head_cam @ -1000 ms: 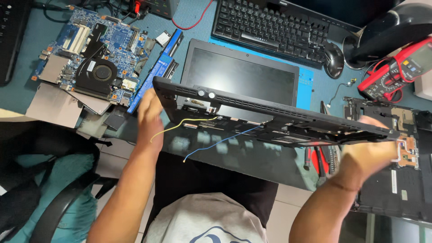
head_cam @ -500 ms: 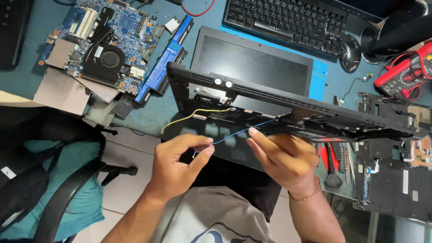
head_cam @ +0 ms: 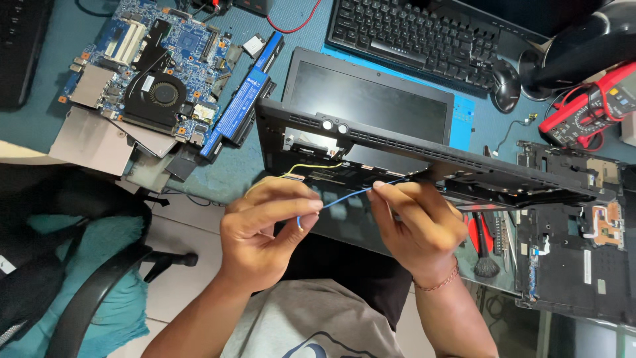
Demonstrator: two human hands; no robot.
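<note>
Both hands are up at the near edge of the opened laptop base, which sits tilted with its dark screen panel lying flat just behind it. The left hand has its fingers curled in, thumb and forefinger pinched shut on the free end of a thin blue wire. The right hand pinches that same wire further along, fingertips closed on it right beside the laptop base, the rest of the fingers loosely bent. So the blue wire runs taut between the two hands, just below the laptop base's front edge. A yellow wire loops out of the laptop base above the left hand. Left of the laptop base, a blue battery pack lies beside a bare motherboard on the worktop. Behind the laptop base sits a black keyboard; to its right, a red multimeter.
</note>
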